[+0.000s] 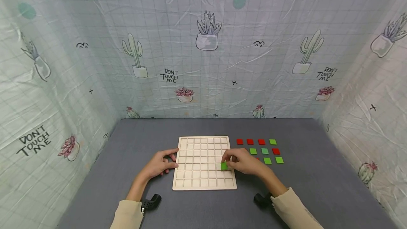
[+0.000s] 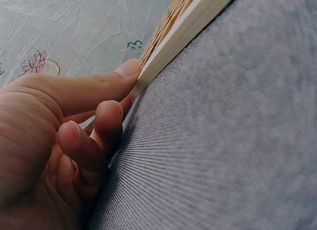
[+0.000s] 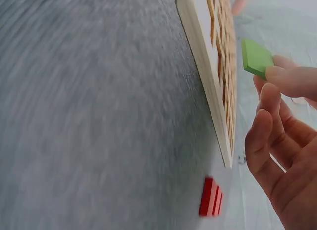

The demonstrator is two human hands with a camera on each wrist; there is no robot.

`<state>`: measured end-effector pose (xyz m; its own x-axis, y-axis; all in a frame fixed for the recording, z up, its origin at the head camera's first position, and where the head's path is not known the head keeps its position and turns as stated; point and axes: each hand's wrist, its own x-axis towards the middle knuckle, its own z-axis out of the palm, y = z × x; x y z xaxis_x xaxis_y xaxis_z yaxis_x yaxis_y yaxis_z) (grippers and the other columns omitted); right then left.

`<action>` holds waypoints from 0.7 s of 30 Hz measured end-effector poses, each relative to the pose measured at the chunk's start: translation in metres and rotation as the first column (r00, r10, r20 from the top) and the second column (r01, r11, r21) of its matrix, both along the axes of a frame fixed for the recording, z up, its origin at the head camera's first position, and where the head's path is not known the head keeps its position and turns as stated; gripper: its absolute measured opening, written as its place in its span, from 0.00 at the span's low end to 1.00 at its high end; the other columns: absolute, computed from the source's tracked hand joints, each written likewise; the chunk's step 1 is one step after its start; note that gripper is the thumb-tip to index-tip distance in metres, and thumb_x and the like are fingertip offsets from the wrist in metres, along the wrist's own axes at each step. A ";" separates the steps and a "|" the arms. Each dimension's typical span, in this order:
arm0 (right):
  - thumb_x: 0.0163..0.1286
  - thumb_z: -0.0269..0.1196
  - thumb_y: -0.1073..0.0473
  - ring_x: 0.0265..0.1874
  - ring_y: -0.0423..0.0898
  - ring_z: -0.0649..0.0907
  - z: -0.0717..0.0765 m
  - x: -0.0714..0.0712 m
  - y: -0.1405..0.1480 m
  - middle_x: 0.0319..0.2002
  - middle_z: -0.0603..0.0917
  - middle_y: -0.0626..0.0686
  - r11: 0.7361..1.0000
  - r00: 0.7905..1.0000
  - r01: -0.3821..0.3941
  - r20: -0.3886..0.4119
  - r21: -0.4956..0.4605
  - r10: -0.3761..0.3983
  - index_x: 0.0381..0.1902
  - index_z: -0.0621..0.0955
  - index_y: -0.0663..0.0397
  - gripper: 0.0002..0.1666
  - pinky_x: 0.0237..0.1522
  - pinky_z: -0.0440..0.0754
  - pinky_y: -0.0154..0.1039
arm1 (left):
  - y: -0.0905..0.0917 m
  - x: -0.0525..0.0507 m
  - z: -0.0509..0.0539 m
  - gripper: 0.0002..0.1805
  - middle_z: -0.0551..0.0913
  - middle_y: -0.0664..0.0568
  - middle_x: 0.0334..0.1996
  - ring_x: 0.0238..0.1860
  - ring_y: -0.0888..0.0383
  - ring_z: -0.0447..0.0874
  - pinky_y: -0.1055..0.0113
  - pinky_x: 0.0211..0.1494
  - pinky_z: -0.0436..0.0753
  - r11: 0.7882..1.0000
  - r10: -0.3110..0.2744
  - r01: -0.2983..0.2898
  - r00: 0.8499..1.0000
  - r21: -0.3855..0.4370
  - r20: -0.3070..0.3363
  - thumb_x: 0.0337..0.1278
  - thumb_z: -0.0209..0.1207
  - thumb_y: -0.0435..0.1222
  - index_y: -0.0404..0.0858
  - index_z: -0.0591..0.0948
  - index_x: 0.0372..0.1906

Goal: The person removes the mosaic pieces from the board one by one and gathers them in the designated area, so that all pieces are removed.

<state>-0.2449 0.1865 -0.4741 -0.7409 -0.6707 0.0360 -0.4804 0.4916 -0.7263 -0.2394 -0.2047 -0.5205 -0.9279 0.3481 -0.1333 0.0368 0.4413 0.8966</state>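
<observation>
A pale wooden board with a grid of square recesses lies flat on the grey table. My right hand pinches a green square tile between thumb and fingertips over the board's right side. In the right wrist view the green tile is tilted and held apart from the board's edge. My left hand rests at the board's left edge, with thumb and index finger touching it. The left wrist view shows the thumb against the board's side, the other fingers loosely bent.
Right of the board lie several loose tiles in rows: red ones, green ones and one bluish-green tile. Another red tile is partly hidden by my right hand. A patterned cloth hangs behind and along both sides of the table.
</observation>
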 end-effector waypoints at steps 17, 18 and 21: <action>0.73 0.65 0.65 0.31 0.38 0.81 -0.001 0.004 0.057 0.39 0.87 0.52 0.997 0.998 0.059 0.039 -0.053 -0.057 0.46 0.86 0.52 0.07 0.35 0.81 0.35 | -0.002 -0.002 -0.003 0.38 0.80 0.41 0.47 0.19 0.62 0.74 0.66 0.16 0.72 1.000 -0.003 0.003 1.000 0.004 -0.019 0.63 0.71 0.40 0.39 0.71 0.76; 0.73 0.65 0.65 0.30 0.38 0.80 -0.002 0.004 0.060 0.39 0.87 0.52 0.997 0.997 0.062 0.043 -0.050 -0.059 0.46 0.86 0.52 0.07 0.35 0.81 0.35 | -0.002 -0.002 -0.002 0.38 0.80 0.41 0.48 0.19 0.61 0.74 0.66 0.16 0.72 1.000 -0.005 0.005 1.000 0.004 -0.019 0.63 0.71 0.40 0.39 0.71 0.76; 0.73 0.65 0.65 0.28 0.36 0.79 -0.005 0.004 0.068 0.38 0.87 0.52 0.996 0.996 0.070 0.053 -0.046 -0.067 0.45 0.86 0.52 0.06 0.33 0.80 0.34 | -0.001 -0.002 -0.001 0.38 0.80 0.41 0.48 0.19 0.61 0.74 0.66 0.16 0.72 1.000 -0.011 0.011 1.000 0.000 -0.014 0.63 0.71 0.40 0.40 0.71 0.76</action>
<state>-0.2408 0.2542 -0.4794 -0.7869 -0.6165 0.0274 -0.4078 0.4862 -0.7729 -0.2412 -0.2056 -0.5219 -0.9259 0.3581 -0.1202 0.0541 0.4405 0.8961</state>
